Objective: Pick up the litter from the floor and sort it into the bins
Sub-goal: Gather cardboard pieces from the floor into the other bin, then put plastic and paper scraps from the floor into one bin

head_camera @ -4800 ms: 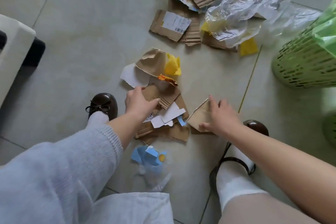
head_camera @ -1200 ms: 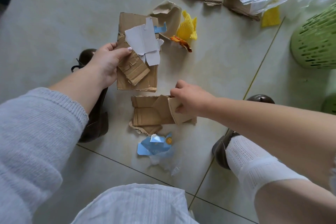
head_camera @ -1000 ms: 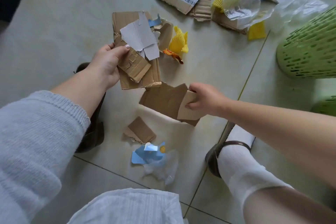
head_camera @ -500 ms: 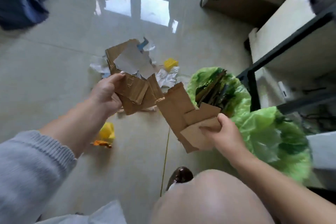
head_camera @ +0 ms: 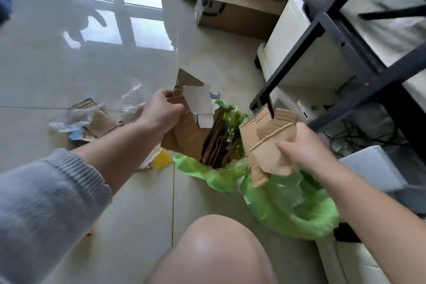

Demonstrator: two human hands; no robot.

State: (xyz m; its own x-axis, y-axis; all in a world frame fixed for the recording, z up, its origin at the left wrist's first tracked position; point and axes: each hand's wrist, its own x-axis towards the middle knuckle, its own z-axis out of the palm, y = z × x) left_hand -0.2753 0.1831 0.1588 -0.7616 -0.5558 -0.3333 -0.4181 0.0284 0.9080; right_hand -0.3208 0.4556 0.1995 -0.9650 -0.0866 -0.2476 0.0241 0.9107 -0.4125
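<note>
The left hand (head_camera: pixel 161 114) grips a stack of brown cardboard and white paper scraps (head_camera: pixel 189 120), held above the far bin (head_camera: pixel 219 145), whose green liner already holds cardboard. To its right, the right hand (head_camera: pixel 302 147) pinches paler cardboard pieces (head_camera: pixel 265 143) over the near green-lined bin (head_camera: pixel 290 210). More litter (head_camera: pixel 92 117) lies on the tiled floor (head_camera: pixel 69 64) at left: plastic film, cardboard, a yellow scrap (head_camera: pixel 162 159). A black rack (head_camera: pixel 341 37) stands far right.

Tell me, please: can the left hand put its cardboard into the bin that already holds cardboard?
Probably yes. The left hand holds its cardboard stack right at the green-lined bin, whose opening looks uncovered, though upright cardboard pieces already crowd it.
</note>
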